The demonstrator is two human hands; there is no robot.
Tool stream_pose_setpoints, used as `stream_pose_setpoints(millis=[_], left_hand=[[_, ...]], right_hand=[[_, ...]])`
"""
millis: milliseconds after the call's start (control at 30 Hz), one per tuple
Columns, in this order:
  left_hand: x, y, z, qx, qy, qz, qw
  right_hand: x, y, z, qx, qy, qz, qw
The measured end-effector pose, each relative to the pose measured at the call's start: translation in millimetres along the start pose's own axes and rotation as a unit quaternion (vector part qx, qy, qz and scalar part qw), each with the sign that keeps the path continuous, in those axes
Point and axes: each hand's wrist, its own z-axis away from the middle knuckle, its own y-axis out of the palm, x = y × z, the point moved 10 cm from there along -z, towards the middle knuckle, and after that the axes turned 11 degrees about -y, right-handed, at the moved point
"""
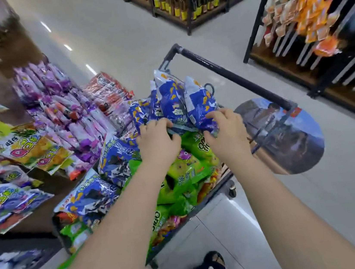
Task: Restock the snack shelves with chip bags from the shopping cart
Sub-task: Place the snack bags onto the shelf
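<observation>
Gripping the lower edges of several shiny blue plastic chip bags [172, 99], the left hand [158, 139] and right hand [225, 128] each curl their fingers round them and hold them upright over the black metal shopping cart [232, 75]. Bright green snack bags [183, 169] lie in the cart beneath. Purple packets [54, 100] crowd the snack shelf to the left.
</observation>
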Motion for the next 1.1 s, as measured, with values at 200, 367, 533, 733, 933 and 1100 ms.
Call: stream_pose_setpoints(millis=[200,367,533,733,933,1100], left_hand=[[8,-6,-22,-0.014,-0.062,0.088,0.994],[-5,-4,-65,0.027,-0.086,0.187,0.978],[-22,15,-96,0.123,-0.116,0.256,0.952],[-27,27,-106,0.172,-0.127,0.261,0.941],[-13,37,-102,0.12,-0.188,0.363,0.905],[8,37,-79,0.051,-0.253,0.452,0.854]], right_hand=[[-41,8,-22,0.057,0.064,-0.074,0.994],[-70,28,-55,0.075,0.124,-0.153,0.978],[-106,65,-65,0.125,0.232,-0.287,0.921],[-156,115,-70,0.201,0.26,-0.355,0.875],[-129,122,-75,0.313,0.24,-0.395,0.829],[-118,123,-81,0.339,0.19,-0.434,0.813]])
